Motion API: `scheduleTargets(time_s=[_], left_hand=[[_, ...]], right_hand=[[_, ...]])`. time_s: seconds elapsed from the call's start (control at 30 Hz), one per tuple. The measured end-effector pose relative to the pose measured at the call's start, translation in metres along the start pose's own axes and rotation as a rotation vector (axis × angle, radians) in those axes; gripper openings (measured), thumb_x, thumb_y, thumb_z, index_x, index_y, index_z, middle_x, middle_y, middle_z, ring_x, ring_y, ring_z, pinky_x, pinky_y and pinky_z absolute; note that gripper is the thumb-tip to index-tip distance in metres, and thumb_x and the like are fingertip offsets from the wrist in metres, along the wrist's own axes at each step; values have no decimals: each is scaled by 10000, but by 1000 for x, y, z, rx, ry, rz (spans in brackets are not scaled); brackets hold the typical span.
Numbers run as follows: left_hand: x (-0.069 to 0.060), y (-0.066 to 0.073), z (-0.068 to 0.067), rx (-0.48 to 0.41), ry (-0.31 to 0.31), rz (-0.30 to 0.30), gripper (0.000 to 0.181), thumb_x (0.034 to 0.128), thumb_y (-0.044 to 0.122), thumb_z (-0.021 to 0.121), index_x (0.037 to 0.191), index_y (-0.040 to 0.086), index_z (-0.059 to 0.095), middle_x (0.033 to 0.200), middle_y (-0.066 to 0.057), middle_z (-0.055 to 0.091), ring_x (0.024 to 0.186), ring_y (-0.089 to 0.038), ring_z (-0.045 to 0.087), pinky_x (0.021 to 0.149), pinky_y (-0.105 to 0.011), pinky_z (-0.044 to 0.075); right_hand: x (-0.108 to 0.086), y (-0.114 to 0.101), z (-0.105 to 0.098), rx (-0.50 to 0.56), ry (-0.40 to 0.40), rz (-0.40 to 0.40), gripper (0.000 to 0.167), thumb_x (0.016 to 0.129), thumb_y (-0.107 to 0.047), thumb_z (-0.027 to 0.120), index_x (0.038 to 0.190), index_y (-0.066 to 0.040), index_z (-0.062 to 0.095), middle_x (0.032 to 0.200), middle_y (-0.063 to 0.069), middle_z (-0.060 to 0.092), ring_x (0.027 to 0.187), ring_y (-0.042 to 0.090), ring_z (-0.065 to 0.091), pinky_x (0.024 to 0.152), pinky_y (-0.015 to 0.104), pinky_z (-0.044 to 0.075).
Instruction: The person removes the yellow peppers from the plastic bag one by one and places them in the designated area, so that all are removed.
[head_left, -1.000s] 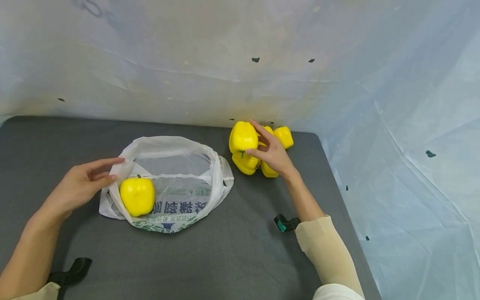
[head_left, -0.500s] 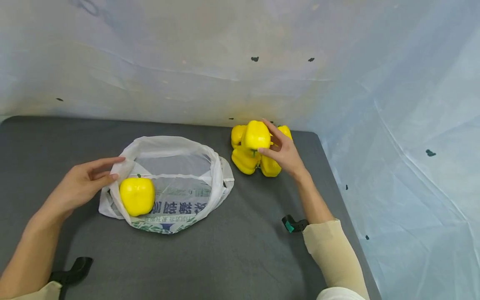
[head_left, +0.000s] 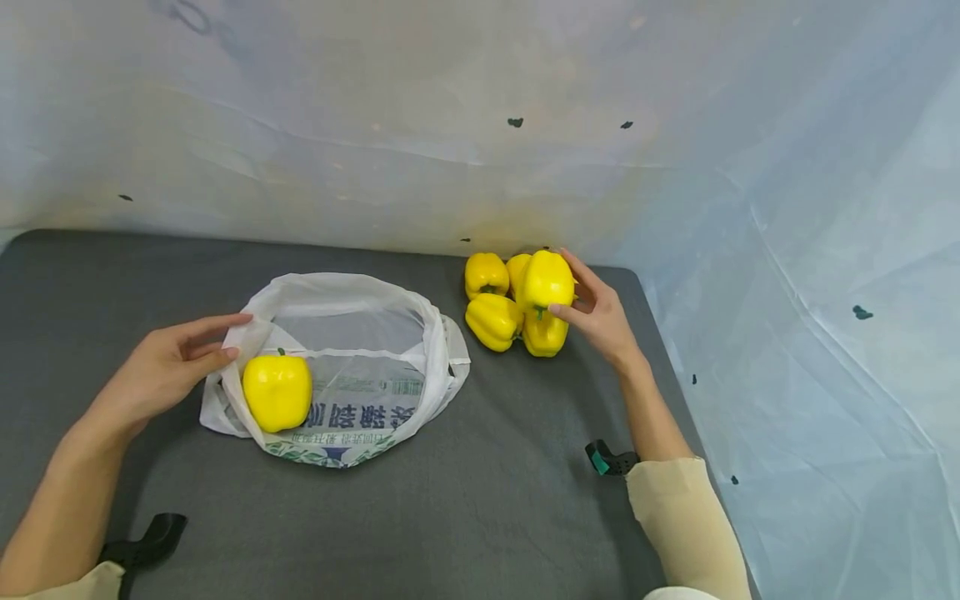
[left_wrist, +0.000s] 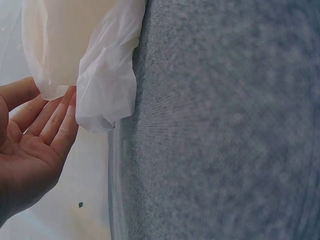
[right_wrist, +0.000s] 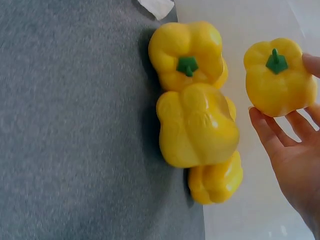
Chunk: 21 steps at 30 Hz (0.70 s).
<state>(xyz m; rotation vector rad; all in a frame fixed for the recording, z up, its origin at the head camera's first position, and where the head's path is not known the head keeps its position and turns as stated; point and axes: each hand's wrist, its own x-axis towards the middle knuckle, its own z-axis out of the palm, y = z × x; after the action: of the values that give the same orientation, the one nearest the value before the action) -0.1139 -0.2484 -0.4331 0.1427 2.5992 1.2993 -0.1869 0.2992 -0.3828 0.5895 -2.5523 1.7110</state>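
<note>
In the head view, my right hand (head_left: 602, 321) holds a yellow bell pepper (head_left: 545, 282) by its right side, thumb at the front. The right wrist view shows this held bell pepper (right_wrist: 280, 82) raised, its green stem facing the camera. Below and beside it several more yellow bell peppers (head_left: 493, 322) lie in a cluster. At the left, my left hand (head_left: 168, 367) holds the rim of a white plastic bag (head_left: 438, 350), its fingertips partly hidden by the film in the left wrist view. One yellow bell pepper (head_left: 277, 392) sits inside the bag's mouth, near that hand.
A dark grey table (head_left: 450, 517) carries everything, with its right edge beyond the right arm. Pale plastic sheeting (head_left: 375, 125) hangs behind the table and along its right side. Black camera mounts (head_left: 611, 460) stick out from both wrists.
My right hand has moved rightward over the cluster with its bell pepper, uncovering the peppers on the left. My left hand and the bag have stayed in place.
</note>
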Motion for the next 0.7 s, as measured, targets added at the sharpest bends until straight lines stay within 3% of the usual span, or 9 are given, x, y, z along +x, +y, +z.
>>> scheduleTargets(time_s=[0.2, 0.7], left_hand=[[-1, 0, 0, 1, 2, 4, 561, 1013, 310, 589, 1510, 109, 422, 1447, -320, 444, 1197, -448, 501, 917, -723, 407], [-3, 1, -1, -2, -1, -6, 570, 1012, 325, 589, 1511, 109, 420, 1466, -325, 414, 1220, -499, 475, 926, -740, 383]], right_hand=[[-5, 3, -8, -9, 21, 2, 757, 906, -10, 694, 1557, -120, 325, 1568, 63, 377, 1325, 314, 487, 994, 306, 493], [-19, 10, -28, 5, 63, 18, 734, 914, 41, 655, 1554, -110, 328, 1565, 139, 364, 1356, 240, 455, 994, 208, 464]])
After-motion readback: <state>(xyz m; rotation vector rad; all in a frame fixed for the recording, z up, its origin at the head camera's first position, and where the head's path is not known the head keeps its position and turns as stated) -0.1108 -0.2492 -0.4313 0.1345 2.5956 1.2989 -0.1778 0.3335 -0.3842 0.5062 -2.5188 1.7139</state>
